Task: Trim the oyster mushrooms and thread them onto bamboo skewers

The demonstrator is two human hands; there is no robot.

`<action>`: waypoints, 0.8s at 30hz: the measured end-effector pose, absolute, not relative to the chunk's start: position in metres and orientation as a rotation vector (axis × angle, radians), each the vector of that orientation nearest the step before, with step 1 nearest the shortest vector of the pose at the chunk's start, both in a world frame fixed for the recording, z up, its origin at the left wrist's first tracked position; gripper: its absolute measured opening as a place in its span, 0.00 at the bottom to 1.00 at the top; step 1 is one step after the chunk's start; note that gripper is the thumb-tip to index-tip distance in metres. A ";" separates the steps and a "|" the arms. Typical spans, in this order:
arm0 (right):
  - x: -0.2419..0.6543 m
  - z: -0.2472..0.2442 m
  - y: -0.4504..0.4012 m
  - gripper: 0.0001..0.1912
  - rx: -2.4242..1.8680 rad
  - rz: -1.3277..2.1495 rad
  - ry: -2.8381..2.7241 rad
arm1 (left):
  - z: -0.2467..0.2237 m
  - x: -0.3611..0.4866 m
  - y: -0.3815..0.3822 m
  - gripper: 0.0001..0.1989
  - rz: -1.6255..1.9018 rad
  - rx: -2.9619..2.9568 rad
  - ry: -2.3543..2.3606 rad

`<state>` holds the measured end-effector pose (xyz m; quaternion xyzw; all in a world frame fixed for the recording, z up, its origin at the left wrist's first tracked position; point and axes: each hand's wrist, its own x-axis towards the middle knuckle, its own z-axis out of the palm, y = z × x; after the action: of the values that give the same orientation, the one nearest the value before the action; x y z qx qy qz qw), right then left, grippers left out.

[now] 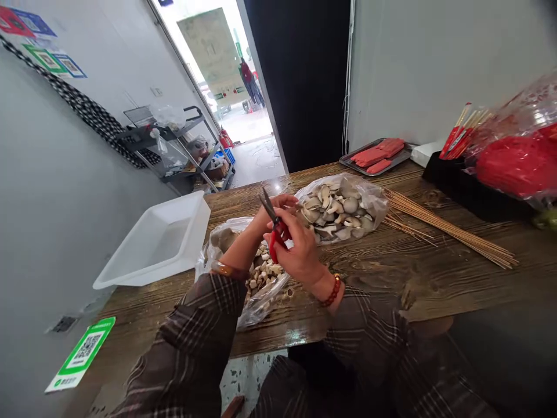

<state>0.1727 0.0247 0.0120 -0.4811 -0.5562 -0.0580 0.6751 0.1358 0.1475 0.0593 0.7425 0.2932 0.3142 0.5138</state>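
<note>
My right hand [300,247] is closed round red-handled scissors [278,226], their dark blades pointing up and away from me. Just beyond the blades, my left hand [285,202] has its fingers bent at the near-left edge of a clear plastic bag [378,203] of grey oyster mushrooms [335,209]. What those fingers hold, if anything, is hidden. Under my left forearm lies another clear bag [256,310] with small cut mushroom pieces [263,276]; the arm covers part of it.
A white plastic tub [191,232] sits at the table's left. Thin wooden skewers [452,229] lie right of the mushrooms. Behind them are a metal tray [346,161] with red slabs [378,154] and a black box [461,186] with red-wrapped sticks. A shelf cart [183,148] stands by the doorway.
</note>
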 end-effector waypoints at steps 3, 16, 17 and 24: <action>0.171 0.012 0.025 0.23 -1.103 -0.093 -1.289 | 0.057 0.138 0.151 0.19 0.717 1.836 0.734; 0.167 -0.004 0.030 0.23 -1.131 0.215 -1.043 | 0.029 -0.025 0.139 0.13 0.873 2.070 1.158; 0.166 -0.005 0.030 0.23 -1.133 0.228 -1.050 | 0.024 -0.034 0.136 0.12 0.838 2.171 1.182; 0.163 -0.009 0.025 0.22 -1.163 0.136 -1.176 | 0.000 -0.033 0.122 0.15 0.504 2.852 1.154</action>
<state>0.1630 0.0251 -0.0091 -0.5171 -0.5230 0.0603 0.6749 -0.0328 0.1219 -0.0001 0.9147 0.3702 0.1615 0.0121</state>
